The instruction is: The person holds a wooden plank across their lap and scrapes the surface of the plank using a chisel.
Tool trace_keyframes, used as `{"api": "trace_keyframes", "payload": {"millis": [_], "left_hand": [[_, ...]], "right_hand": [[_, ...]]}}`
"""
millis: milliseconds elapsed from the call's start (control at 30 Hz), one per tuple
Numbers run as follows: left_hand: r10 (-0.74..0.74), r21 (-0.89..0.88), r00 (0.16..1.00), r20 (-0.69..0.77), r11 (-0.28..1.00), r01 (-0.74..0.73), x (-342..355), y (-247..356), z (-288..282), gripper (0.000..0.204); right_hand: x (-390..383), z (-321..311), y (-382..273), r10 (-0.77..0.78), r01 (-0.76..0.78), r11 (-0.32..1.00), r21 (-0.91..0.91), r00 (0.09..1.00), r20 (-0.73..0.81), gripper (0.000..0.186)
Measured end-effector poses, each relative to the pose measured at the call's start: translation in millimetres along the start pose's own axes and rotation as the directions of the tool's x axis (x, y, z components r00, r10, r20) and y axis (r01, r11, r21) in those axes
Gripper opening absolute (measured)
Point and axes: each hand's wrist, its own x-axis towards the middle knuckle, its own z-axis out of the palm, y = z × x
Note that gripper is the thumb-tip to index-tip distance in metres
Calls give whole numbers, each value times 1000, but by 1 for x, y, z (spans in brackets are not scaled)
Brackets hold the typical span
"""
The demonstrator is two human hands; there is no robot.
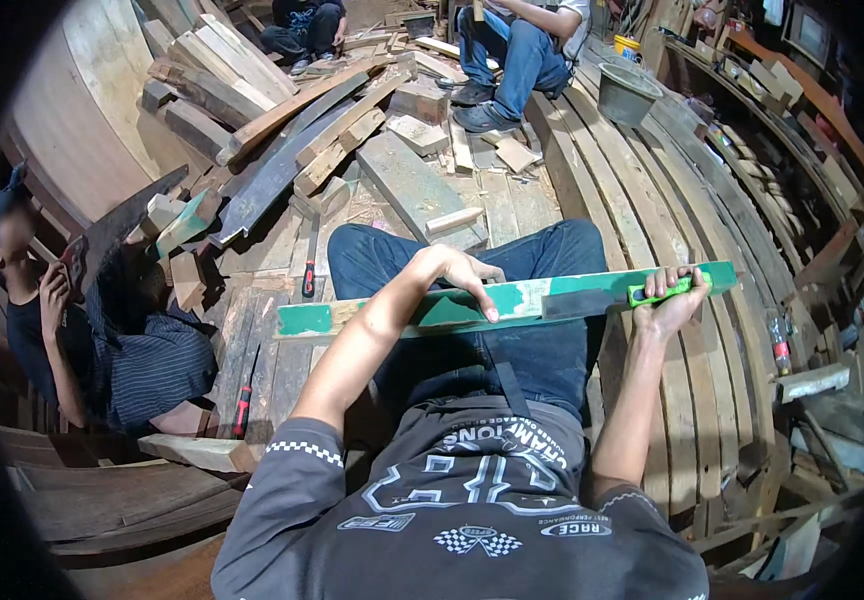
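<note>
A long wooden board [402,318] with worn green paint lies across my raised thighs. My left hand [460,272] grips it left of its middle, thumb against the painted face. Bare wood shows where the paint is patchy. Near the board's right end, my right hand [670,303] is wrapped round the bright green handle of a flat tool that looks like a scraper [584,304]. Its grey blade lies along the board, pointing toward my left hand.
Two red-and-black-handled tools [243,410] lie on planks at my left. Beside them sits a person [147,350] holding a handsaw [132,210]. Stacked timber [322,150] fills the space ahead, where two more people sit. Slats [697,400] with a grey bucket [628,95] run along my right.
</note>
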Motion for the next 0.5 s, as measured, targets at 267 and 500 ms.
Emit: {"api": "trace_keyframes", "payload": {"millis": [267,500], "left_hand": [[-18,127,999,-33,992,22,2,0,-4,104],[16,108,1000,-2,994,-16,14,-6,-8,103]], "right_hand": [[5,12,8,-1,2,997,-77,1000,8,31],[-17,21,32,25,-28,999,-45,997,-75,32]]}}
